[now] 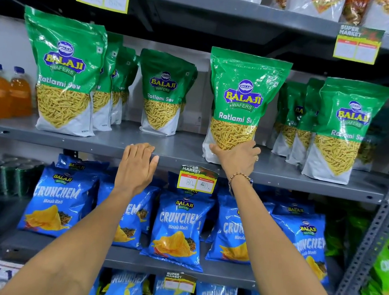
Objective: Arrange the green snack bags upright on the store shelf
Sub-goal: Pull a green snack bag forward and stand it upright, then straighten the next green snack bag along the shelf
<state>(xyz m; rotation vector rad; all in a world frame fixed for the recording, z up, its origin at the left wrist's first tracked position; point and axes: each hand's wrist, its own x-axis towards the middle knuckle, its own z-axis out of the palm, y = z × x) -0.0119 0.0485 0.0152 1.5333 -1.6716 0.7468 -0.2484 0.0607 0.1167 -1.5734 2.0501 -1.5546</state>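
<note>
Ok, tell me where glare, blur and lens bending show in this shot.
Head view: glare streaks the green bag held by the right hand; the far-right bag is smeared; the shelf edge bows from the wide lens; the bottles sit dimmer.

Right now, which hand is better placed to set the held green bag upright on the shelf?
The right hand: it already grips the bottom of the green bag. The left hand is empty at the shelf edge.

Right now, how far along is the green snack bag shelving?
Done: glossy green Ratlami Sev pouches stand upright in rows at the left, centre-left and right of the grey metal shelf. In hand: the right hand grips the base of one green pouch, standing it up. The left hand is empty, on the shelf edge. Left: release it, perhaps fill gaps.
</note>
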